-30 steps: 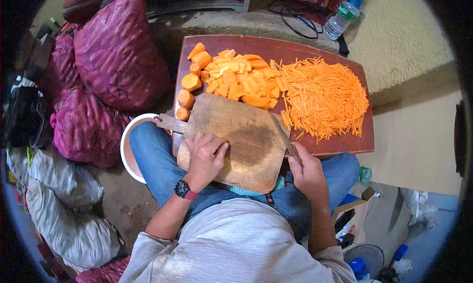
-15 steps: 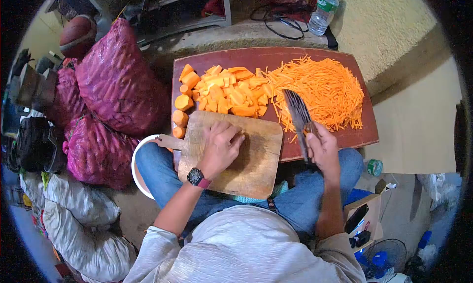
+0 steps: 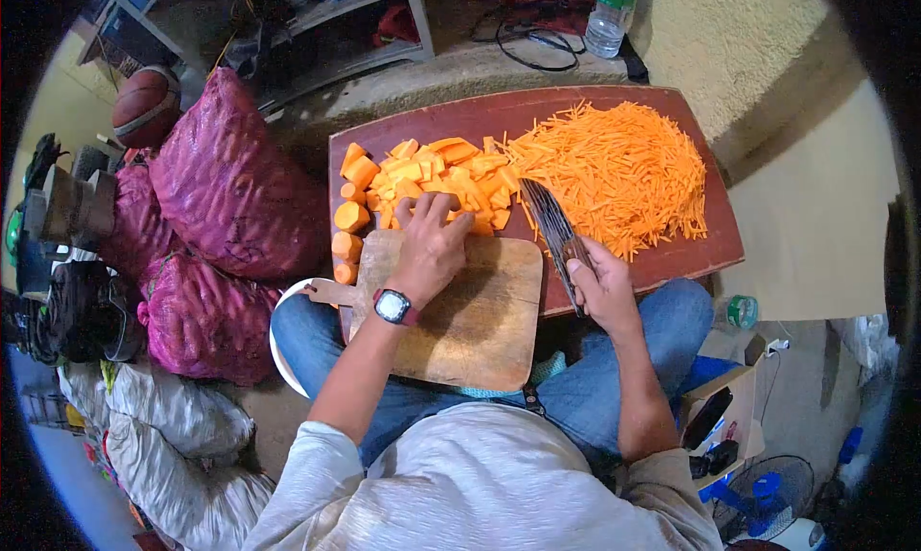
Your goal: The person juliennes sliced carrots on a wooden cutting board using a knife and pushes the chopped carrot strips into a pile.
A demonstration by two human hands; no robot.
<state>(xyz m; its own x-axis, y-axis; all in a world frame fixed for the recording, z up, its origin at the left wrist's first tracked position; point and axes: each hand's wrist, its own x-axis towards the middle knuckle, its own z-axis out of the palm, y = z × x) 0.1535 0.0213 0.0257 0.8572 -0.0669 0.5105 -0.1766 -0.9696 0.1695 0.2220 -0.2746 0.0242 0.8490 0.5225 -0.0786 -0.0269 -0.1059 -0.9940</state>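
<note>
My left hand (image 3: 432, 249) is over the far edge of the wooden cutting board (image 3: 489, 330), its bent fingers apart at the near side of the cut carrot pieces (image 3: 446, 167). The fingertips are partly hidden, and nothing shows held in them. In my right hand (image 3: 602, 287) is a knife (image 3: 549, 215) with a dark blade, angled up and left just beyond the board's right edge. The board rests across my lap, its surface bare. A large heap of shredded carrot (image 3: 614, 172) lies past the blade, on the right of the red-brown table (image 3: 720, 234).
Whole carrot chunks (image 3: 347, 247) line the table's left edge. Pink net sacks (image 3: 235, 182) bulge at the left, with white sacks (image 3: 182, 455) below. A white tub (image 3: 286, 359) sits beside my left knee. A water bottle (image 3: 611, 16) stands behind the table.
My left hand has moved from over the board out to the edge of the carrot pieces. The knife in my right hand has shifted slightly left. The view has tilted a little.
</note>
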